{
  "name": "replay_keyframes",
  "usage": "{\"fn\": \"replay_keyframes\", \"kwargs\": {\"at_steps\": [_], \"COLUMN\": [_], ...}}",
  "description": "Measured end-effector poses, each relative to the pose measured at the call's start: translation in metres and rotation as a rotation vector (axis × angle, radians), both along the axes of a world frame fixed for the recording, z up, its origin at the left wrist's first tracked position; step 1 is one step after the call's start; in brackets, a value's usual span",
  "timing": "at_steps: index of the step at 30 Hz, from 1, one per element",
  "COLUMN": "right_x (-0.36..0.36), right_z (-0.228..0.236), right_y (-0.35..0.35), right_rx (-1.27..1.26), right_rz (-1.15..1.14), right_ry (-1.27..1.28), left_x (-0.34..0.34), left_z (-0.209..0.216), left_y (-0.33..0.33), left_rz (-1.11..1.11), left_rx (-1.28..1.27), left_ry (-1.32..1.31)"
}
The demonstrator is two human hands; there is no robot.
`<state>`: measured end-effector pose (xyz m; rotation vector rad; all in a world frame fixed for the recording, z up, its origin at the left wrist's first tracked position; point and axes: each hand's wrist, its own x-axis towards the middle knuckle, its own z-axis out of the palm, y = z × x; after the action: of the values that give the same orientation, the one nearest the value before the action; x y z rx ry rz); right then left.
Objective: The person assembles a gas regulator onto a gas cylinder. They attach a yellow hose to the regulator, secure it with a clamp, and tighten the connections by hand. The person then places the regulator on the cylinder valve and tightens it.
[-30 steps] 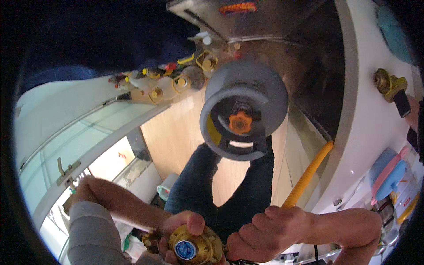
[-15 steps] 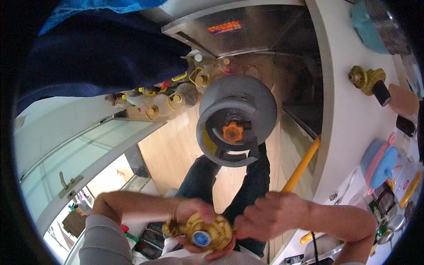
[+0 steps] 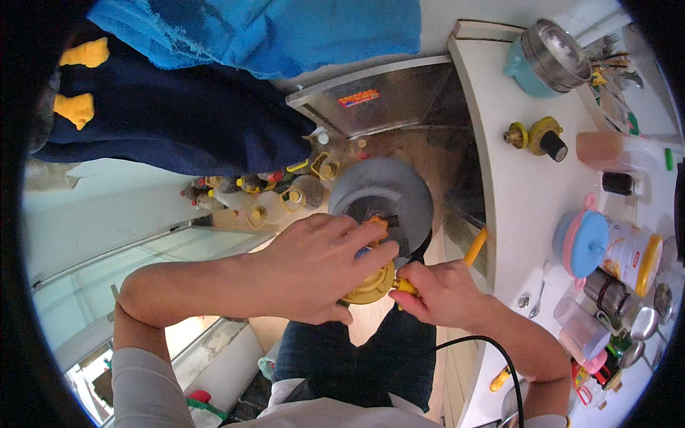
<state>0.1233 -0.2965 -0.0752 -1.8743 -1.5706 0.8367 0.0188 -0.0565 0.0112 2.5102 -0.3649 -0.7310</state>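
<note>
A brass gas regulator (image 3: pixel 372 289) hangs over the near side of a grey gas cylinder (image 3: pixel 399 189). My left hand (image 3: pixel 317 267) is closed over its top, fingers reaching forward across it and hiding much of it. My right hand (image 3: pixel 444 292) is closed on a yellow gas hose (image 3: pixel 476 246) where the hose meets the regulator's outlet. An orange valve knob (image 3: pixel 378 227) on the cylinder shows just beyond my left fingers. I cannot tell whether the regulator touches the valve.
A second regulator (image 3: pixel 544 135) with a black knob lies on the white counter (image 3: pixel 492 171) to the right. Beyond it are metal bowls (image 3: pixel 560 53), a blue-lidded pot (image 3: pixel 586 242) and spoons. Several bottles (image 3: pixel 307 192) stand on the floor behind the cylinder. A glass door (image 3: pixel 164 264) stands left.
Both hands have moved forward, carrying the regulator and hose from in front of my body to the cylinder's near side. My left hand now covers the regulator from above.
</note>
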Motion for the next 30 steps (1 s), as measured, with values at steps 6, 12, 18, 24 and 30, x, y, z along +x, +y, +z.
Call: {"fn": "replay_keyframes", "kwargs": {"at_steps": [6, 12, 18, 24, 30], "right_x": [0.003, 0.035, 0.020, -0.002, -0.025], "right_z": [0.012, -0.002, 0.007, 0.004, -0.015], "right_y": [0.005, 0.050, 0.059, 0.038, 0.024], "right_rx": [-0.194, -0.559, -0.550, -0.293, 0.096], "right_rz": [0.009, 0.246, 0.231, 0.254, 0.104], "right_ry": [0.246, 0.571, 0.101, -0.178, -0.271], "left_x": [0.007, -0.001, 0.004, 0.007, 0.004], "left_z": [-0.013, -0.018, -0.030, -0.043, -0.064], "left_y": [-0.010, -0.025, -0.012, 0.005, 0.018], "left_rz": [-0.131, -0.073, -0.018, -0.002, 0.395], "left_rx": [0.056, 0.251, 0.164, -0.175, -0.649], "left_ry": [0.026, -0.404, -0.107, 0.409, 1.446]}}
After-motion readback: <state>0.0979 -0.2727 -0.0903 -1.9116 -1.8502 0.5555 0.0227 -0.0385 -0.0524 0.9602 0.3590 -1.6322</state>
